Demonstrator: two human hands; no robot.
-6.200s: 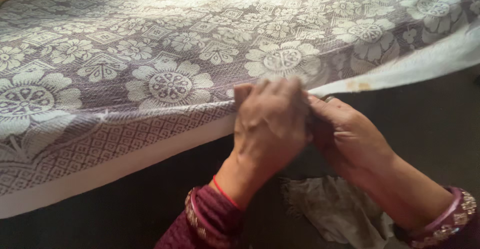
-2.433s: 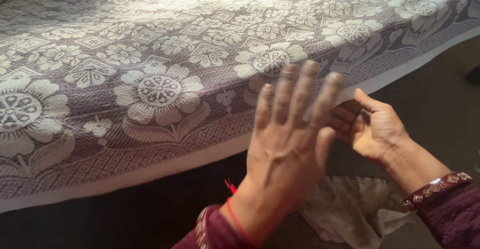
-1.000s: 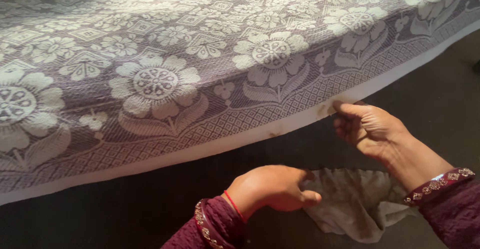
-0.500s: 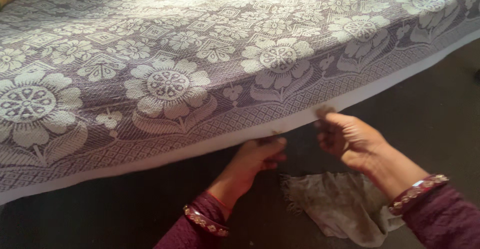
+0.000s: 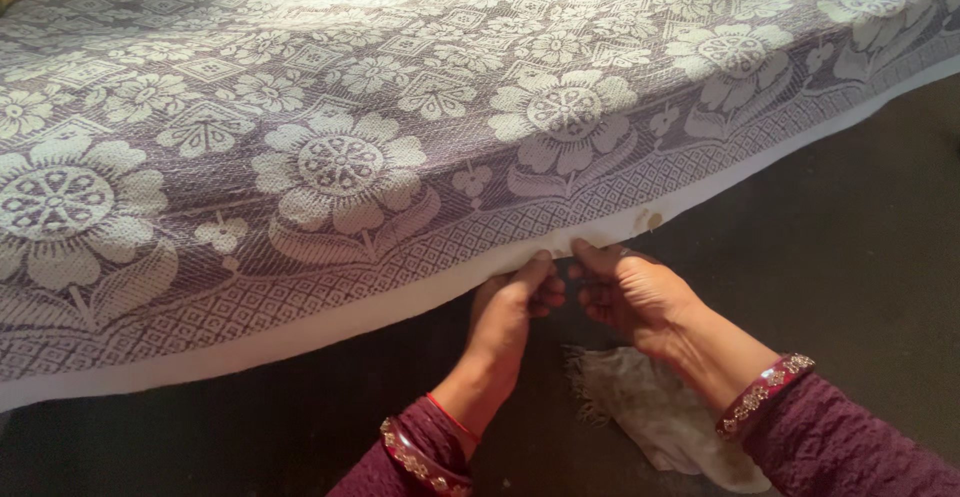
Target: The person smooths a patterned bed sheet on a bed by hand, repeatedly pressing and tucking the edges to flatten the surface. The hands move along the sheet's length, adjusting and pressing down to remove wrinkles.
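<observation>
The bedspread (image 5: pixel 400 107) fills the upper part of the view, and its white edge (image 5: pixel 330 322) overhangs the dark floor (image 5: pixel 860 217), closing off anything beneath it. The left hand (image 5: pixel 510 307) and right hand (image 5: pixel 625 292) meet at that edge, nearly touching, with hardly a gap between them. A crumpled rag (image 5: pixel 650 412) lies on the floor just below the right wrist. Floor to the right and lower left lies open.
</observation>
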